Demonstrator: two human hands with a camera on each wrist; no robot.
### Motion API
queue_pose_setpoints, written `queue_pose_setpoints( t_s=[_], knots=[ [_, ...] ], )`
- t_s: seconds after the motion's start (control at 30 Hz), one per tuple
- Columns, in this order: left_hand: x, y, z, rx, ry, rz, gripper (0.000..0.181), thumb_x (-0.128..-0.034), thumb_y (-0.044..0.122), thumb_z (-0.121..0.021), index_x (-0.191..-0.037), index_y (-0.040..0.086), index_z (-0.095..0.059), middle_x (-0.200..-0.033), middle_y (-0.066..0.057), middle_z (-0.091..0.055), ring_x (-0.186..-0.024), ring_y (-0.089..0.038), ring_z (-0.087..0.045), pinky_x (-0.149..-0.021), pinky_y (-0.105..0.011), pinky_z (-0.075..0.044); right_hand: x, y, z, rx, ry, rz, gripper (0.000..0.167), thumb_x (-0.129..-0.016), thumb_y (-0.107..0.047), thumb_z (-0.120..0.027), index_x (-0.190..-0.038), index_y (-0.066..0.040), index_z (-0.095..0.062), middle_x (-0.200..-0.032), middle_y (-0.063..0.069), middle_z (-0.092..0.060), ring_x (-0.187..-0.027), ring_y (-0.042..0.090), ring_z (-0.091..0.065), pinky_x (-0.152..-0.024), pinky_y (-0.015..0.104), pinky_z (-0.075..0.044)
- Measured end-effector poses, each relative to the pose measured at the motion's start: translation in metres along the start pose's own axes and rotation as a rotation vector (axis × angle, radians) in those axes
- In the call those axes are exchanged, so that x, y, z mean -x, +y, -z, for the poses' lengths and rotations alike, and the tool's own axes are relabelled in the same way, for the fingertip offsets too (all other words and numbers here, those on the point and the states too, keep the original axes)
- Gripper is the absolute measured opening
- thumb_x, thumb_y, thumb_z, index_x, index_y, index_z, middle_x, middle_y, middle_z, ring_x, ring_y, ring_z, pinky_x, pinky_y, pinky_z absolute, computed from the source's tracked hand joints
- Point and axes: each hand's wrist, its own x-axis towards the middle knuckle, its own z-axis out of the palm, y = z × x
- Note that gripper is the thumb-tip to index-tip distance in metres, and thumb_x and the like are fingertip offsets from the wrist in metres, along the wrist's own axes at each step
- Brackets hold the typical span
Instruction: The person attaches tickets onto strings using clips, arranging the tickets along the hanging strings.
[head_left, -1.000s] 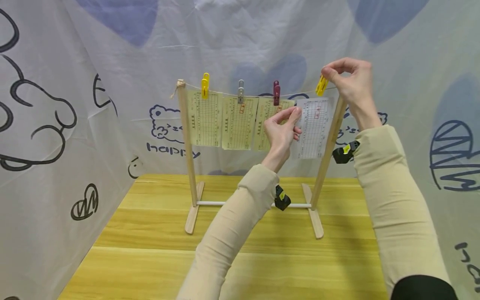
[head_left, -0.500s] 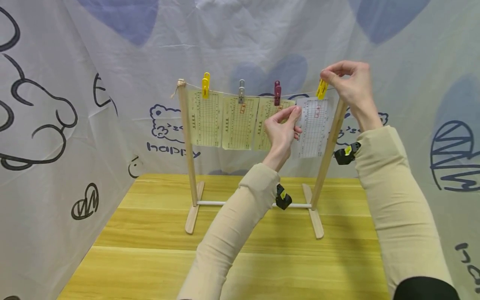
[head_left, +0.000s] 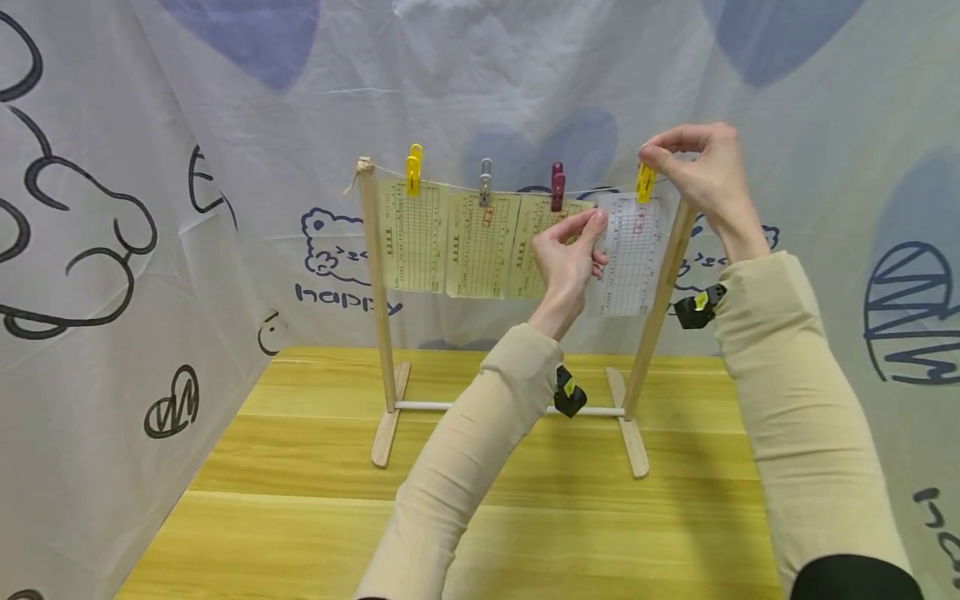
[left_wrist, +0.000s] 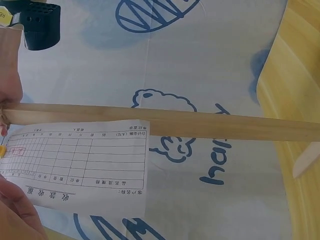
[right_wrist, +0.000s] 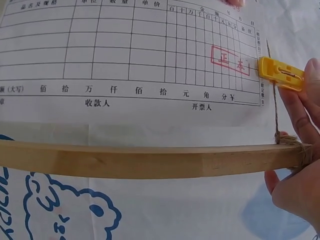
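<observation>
A white printed receipt form with a red stamp hangs at the right end of a string. My left hand pinches it near its upper left edge. With thumb and fingers, my right hand pinches a yellow clothespin, whose lower end overlaps the receipt's top edge by the string. In the right wrist view this clothespin reaches over the paper's edge beside the stamp. Only part of my left hand shows in the left wrist view, at the paper's side.
A wooden stand with a white crossbar holds the string above the wood-grain table. Three yellowish forms hang to the left under a yellow clothespin, a grey one and a dark red one. Printed cloth surrounds the table.
My right hand has brought the yellow clothespin slightly down onto the receipt's top edge, and the clothespin stands more upright. My left hand keeps its pinch on the paper, almost still.
</observation>
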Motion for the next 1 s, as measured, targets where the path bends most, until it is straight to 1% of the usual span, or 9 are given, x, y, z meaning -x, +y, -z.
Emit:
queue_pose_setpoints(
  t_s=[0.17, 0.3, 0.5, 0.73, 0.87, 1.0],
  knots=[
    [-0.0002, 0.0002, -0.0007, 0.0, 0.0, -0.003, 0.02, -0.0918, 0.016, -0.074, -0.106, 0.002, -0.077, -0.097, -0.015, -0.077, -0.036, -0.003, -0.048, -0.034, -0.017, -0.039, -0.0002, -0.001, 0.002, 0.016, -0.037, -0.036, 0.024, -0.092, -0.03, -0.075, -0.11, -0.014, -0.077, -0.081, -0.03, -0.063, -0.094, -0.003, -0.055, -0.099, 0.027, -0.039],
    [-0.0007, -0.0003, -0.0012, 0.009, 0.002, 0.001, 0.02, -0.0915, 0.015, -0.074, -0.105, 0.001, -0.077, -0.097, -0.016, -0.077, -0.035, -0.003, -0.047, -0.033, -0.017, -0.038, 0.0009, -0.0017, 0.0028, 0.032, -0.062, -0.062, 0.028, -0.092, -0.036, -0.074, -0.113, -0.017, -0.076, -0.085, -0.03, -0.063, -0.098, -0.002, -0.054, -0.098, 0.028, -0.039],
    [-0.0011, -0.0014, -0.0005, 0.01, 0.002, 0.001, 0.02, -0.0913, 0.015, -0.074, -0.105, 0.0, -0.077, -0.092, -0.013, -0.076, -0.035, -0.003, -0.047, -0.033, -0.017, -0.038, 0.0017, -0.0008, 0.004, 0.044, -0.084, -0.05, 0.034, -0.092, -0.039, -0.074, -0.116, -0.016, -0.075, -0.088, -0.03, -0.062, -0.1, -0.002, -0.052, -0.092, 0.024, -0.038],
    [-0.0004, -0.0009, 0.0005, 0.002, -0.004, -0.008, 0.021, -0.0916, 0.015, -0.074, -0.105, 0.0, -0.077, -0.096, -0.018, -0.076, -0.036, -0.002, -0.048, -0.034, -0.017, -0.039, 0.0014, -0.0006, 0.0062, 0.028, -0.114, -0.047, 0.033, -0.091, -0.038, -0.075, -0.117, -0.017, -0.075, -0.09, -0.03, -0.063, -0.101, -0.001, -0.052, -0.09, 0.024, -0.036],
    [0.0001, -0.0003, 0.0009, 0.004, -0.005, -0.009, 0.021, -0.0915, 0.015, -0.074, -0.105, -0.001, -0.077, -0.096, -0.018, -0.076, -0.036, -0.002, -0.048, -0.034, -0.017, -0.039, 0.0017, -0.0006, 0.0068, 0.024, -0.115, -0.044, 0.032, -0.091, -0.037, -0.075, -0.116, -0.017, -0.076, -0.09, -0.03, -0.064, -0.101, -0.001, -0.051, -0.09, 0.024, -0.035],
    [0.001, -0.0001, 0.0019, 0.013, -0.007, -0.015, 0.02, -0.0913, 0.014, -0.074, -0.106, 0.0, -0.077, -0.099, -0.02, -0.077, -0.036, -0.003, -0.049, -0.034, -0.017, -0.039, 0.0027, -0.0005, 0.0073, 0.026, -0.11, -0.042, 0.036, -0.09, -0.037, -0.076, -0.119, -0.015, -0.075, -0.091, -0.031, -0.063, -0.103, -0.001, -0.051, -0.091, 0.025, -0.036]
  ],
)
